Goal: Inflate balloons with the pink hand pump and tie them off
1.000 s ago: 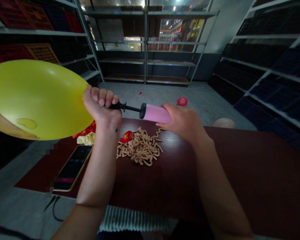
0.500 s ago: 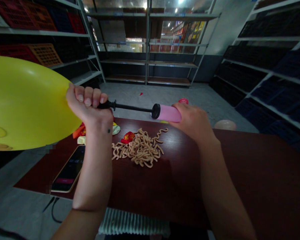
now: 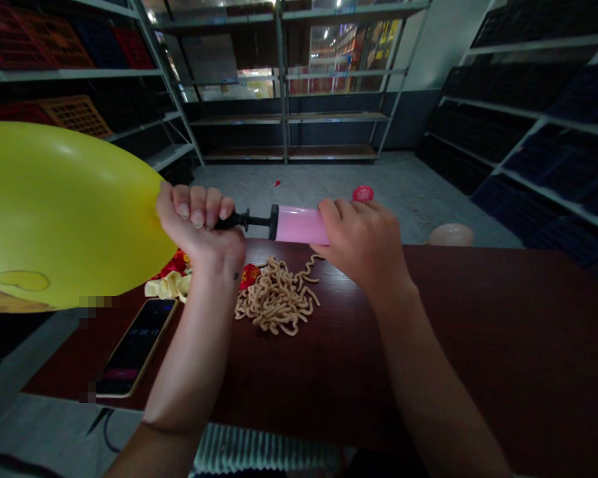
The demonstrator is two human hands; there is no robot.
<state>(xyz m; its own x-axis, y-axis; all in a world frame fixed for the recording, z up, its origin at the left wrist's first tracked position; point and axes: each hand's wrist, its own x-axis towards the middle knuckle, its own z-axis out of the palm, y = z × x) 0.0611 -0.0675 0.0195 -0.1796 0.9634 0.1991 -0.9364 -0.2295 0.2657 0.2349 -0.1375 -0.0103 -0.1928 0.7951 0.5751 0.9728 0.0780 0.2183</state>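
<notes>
A big yellow balloon (image 3: 64,212) fills the left of the view, swollen with air. My left hand (image 3: 199,226) is closed in a fist around its neck and the black nozzle end of a hand pump. My right hand (image 3: 363,242) is wrapped around the pink barrel of the pump (image 3: 299,224). Only a short piece of the black rod shows between the two hands. Both hands hover just above the far edge of a dark wooden table (image 3: 428,345).
On the table lie a heap of tan uninflated long balloons (image 3: 276,302), red and yellow limp balloons (image 3: 172,282) and a phone (image 3: 134,346). A red balloon (image 3: 363,193) and a pale one (image 3: 451,234) rest on the floor beyond. Metal shelving lines the walls.
The pump rod was drawn out long half a second ago. My right hand has since pushed the pink barrel left toward my left hand, shortening the visible rod.
</notes>
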